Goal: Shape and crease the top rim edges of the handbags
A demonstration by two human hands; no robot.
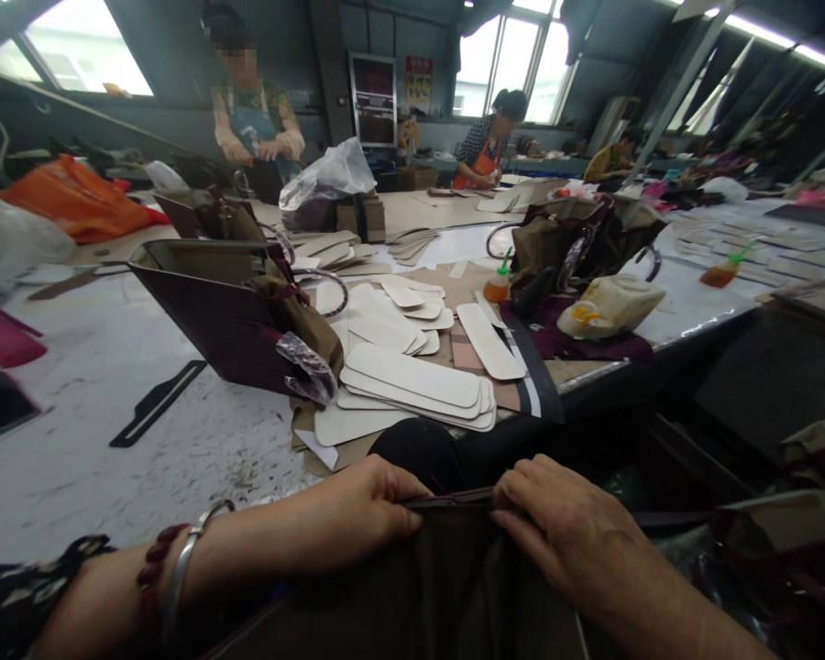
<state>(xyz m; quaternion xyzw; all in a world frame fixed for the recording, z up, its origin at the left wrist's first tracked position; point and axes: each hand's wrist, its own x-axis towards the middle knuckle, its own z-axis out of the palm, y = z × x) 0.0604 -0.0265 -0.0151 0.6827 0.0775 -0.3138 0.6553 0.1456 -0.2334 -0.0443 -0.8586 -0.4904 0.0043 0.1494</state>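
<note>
Low in the view, a dark bag [446, 577] with a brown lining is held at its upper edge. My left hand [364, 509] pinches that edge between thumb and fingers. A short way to the right, my right hand [556, 513] grips the same edge, thumb underneath and fingers on top. The bag's lower part runs out of the picture. Just beyond my hands, white rounded panels [412, 376] lie stacked on the table. A maroon handbag [206, 312] with plastic-wrapped handles stands to their left, tilted.
More bags [577, 238] stand on the right, beside a plastic jug [611, 307] and a small glue bottle [499, 282]. A black flat strip [158, 403] lies on the white table [110, 504]. An orange plastic bag [75, 197] sits at far left. Co-workers [254, 119] are across the table.
</note>
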